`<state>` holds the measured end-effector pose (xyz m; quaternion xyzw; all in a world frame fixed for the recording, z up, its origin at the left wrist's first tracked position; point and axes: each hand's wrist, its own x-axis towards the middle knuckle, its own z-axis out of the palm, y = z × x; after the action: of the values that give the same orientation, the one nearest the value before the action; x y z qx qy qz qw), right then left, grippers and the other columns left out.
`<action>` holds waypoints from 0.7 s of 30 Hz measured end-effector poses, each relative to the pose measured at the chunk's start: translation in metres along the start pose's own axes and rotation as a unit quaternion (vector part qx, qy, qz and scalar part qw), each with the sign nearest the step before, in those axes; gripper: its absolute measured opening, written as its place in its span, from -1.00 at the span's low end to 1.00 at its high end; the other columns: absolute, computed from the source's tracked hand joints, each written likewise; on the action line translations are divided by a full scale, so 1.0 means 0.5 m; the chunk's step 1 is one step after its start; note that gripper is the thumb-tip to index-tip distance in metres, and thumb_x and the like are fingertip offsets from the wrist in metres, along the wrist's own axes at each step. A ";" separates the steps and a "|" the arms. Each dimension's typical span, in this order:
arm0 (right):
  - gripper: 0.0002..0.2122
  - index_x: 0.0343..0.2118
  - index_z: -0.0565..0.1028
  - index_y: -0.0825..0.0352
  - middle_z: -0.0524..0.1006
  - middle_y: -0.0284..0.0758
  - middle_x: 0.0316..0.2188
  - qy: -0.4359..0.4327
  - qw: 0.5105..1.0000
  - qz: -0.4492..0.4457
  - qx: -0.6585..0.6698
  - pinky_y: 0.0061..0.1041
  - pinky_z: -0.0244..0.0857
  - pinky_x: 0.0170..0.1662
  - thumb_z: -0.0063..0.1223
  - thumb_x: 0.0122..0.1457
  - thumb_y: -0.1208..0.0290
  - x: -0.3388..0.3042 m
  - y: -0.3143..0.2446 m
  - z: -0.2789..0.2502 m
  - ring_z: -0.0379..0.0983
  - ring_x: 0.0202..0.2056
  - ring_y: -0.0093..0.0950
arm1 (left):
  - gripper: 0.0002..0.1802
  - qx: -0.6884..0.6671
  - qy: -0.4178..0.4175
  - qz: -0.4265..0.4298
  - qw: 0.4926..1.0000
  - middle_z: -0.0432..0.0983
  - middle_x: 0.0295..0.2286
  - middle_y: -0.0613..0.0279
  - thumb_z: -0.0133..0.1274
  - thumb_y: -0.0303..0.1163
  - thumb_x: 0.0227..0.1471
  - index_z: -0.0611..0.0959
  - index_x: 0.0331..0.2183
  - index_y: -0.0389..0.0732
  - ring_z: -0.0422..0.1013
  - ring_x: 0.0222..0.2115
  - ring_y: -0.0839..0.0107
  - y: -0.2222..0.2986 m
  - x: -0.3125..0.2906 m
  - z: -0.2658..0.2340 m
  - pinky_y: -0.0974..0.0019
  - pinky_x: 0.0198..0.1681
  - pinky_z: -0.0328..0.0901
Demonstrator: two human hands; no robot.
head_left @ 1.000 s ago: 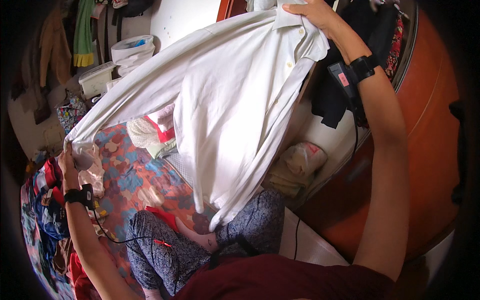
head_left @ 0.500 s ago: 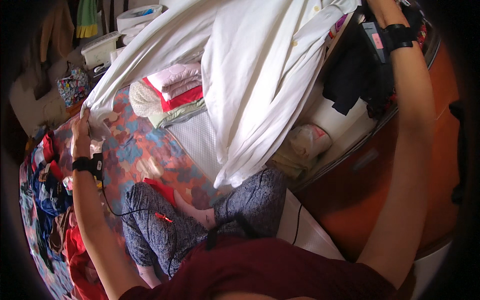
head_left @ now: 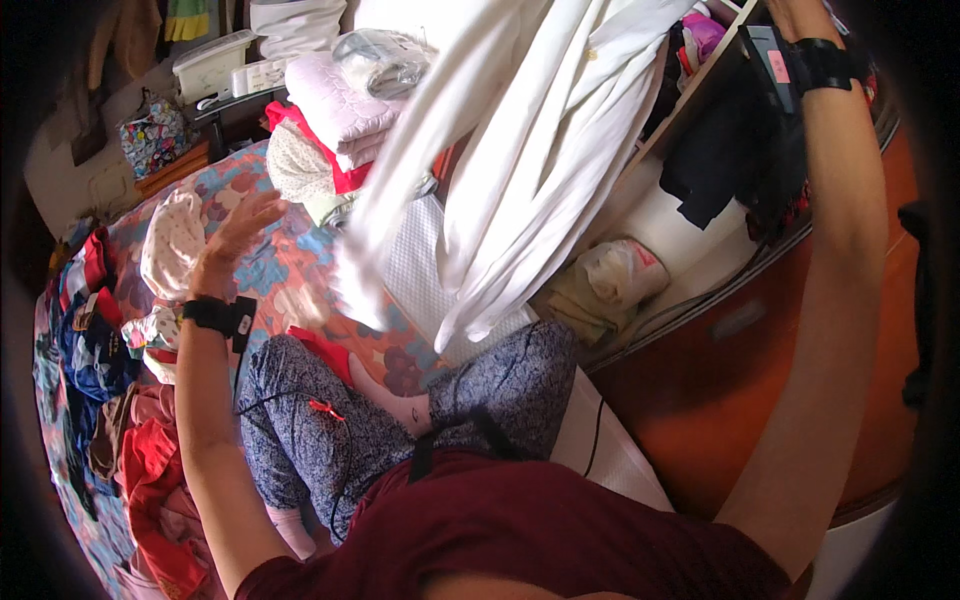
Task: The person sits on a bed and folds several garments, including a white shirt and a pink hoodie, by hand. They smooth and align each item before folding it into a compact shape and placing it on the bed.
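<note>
A long white shirt (head_left: pixel 540 160) with light buttons hangs in front of me from the top edge, its tails reaching down over the bed. One loose sleeve on its left side is smeared by motion. My left hand (head_left: pixel 238 238) is open and empty, fingers stretched out, apart from the shirt and above the bedding. My right hand (head_left: pixel 800 18) is raised at the top right, beside the shirt's upper part. Its fingers are cut off by the picture's edge, so their grip is hidden.
Folded pink bedding (head_left: pixel 345 115) is stacked beyond the shirt, with a clear plastic-wrapped bundle (head_left: pixel 385 62) on top. Mixed clothes (head_left: pixel 150 480) lie along the left. An open cabinet compartment at right holds black clothing (head_left: pixel 715 150) and a plastic bag (head_left: pixel 620 272). A white box (head_left: pixel 213 66) stands far left.
My left hand has let go of the white sleeve and moved slightly right, fingers opening. The freed sleeve has swung right and down. My right arm has shifted a little to the right.
</note>
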<state>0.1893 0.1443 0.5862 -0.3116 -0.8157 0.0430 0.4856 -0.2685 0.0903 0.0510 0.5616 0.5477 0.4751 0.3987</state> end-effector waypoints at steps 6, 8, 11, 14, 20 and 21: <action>-0.78 -0.26 0.56 0.56 0.63 -0.11 -0.41 -0.082 0.987 0.050 0.132 -0.23 0.54 -0.30 0.02 0.16 0.47 0.014 -0.027 0.043 0.61 -0.42 -0.24 | 0.13 -0.135 -0.092 0.185 0.969 -0.03 0.33 -0.11 0.26 0.01 0.01 -0.02 0.37 -0.17 -0.13 0.36 0.07 0.188 0.001 0.188 0.07 0.38 -0.19; -0.75 -0.22 0.54 0.54 0.64 -0.07 -0.39 -0.104 0.969 0.086 0.208 -0.20 0.57 -0.25 -0.05 0.19 0.45 0.021 -0.034 0.054 0.63 -0.39 -0.20 | 0.23 -0.112 -0.118 0.254 0.953 -0.10 0.34 -0.12 0.32 -0.04 -0.05 -0.12 0.37 -0.19 -0.12 0.35 0.05 0.233 0.010 0.258 0.03 0.38 -0.14; -0.77 -0.24 0.55 0.52 0.63 -0.09 -0.39 -0.075 0.951 0.106 0.279 -0.17 0.57 -0.27 -0.05 0.18 0.45 0.024 -0.025 0.065 0.62 -0.41 -0.21 | 0.27 -0.239 -0.301 0.201 0.901 -0.06 0.29 -0.18 0.41 -0.17 -0.14 -0.09 0.33 -0.31 0.07 0.28 0.07 0.285 -0.010 0.374 0.09 0.29 0.12; -0.79 -0.24 0.56 0.50 0.62 -0.14 -0.43 -0.006 0.971 0.099 0.219 -0.18 0.54 -0.38 0.02 0.14 0.49 0.007 0.023 0.073 0.61 -0.44 -0.26 | 0.00 -0.210 -0.359 0.108 0.903 0.37 0.06 -0.06 0.44 -0.19 -0.16 0.27 0.21 -0.31 0.36 0.05 0.22 0.327 -0.071 0.496 0.22 0.09 0.35; -0.82 -0.21 0.51 0.54 0.59 -0.17 -0.36 0.067 0.939 0.198 0.272 -0.17 0.53 -0.36 0.14 0.16 0.55 -0.128 0.221 0.075 0.58 -0.40 -0.27 | -0.28 -0.087 -0.534 0.035 0.841 0.51 0.03 0.01 0.34 -0.21 -0.04 0.50 0.11 -0.33 0.39 0.06 0.20 0.323 -0.201 0.558 0.22 0.20 0.23; -0.83 -0.20 0.53 0.50 0.59 -0.18 -0.35 0.086 0.946 0.187 0.250 -0.18 0.52 -0.34 0.14 0.17 0.54 -0.175 0.262 0.068 0.58 -0.38 -0.27 | -0.29 -0.095 -0.558 0.016 0.824 0.51 0.03 0.00 0.33 -0.22 -0.02 0.50 0.11 -0.34 0.39 0.06 0.20 0.310 -0.212 0.541 0.24 0.20 0.23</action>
<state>0.2520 0.2092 0.4526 -0.3297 -0.6606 0.3090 0.5995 0.0362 -0.0080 0.1282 0.6988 0.1743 0.1364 0.6802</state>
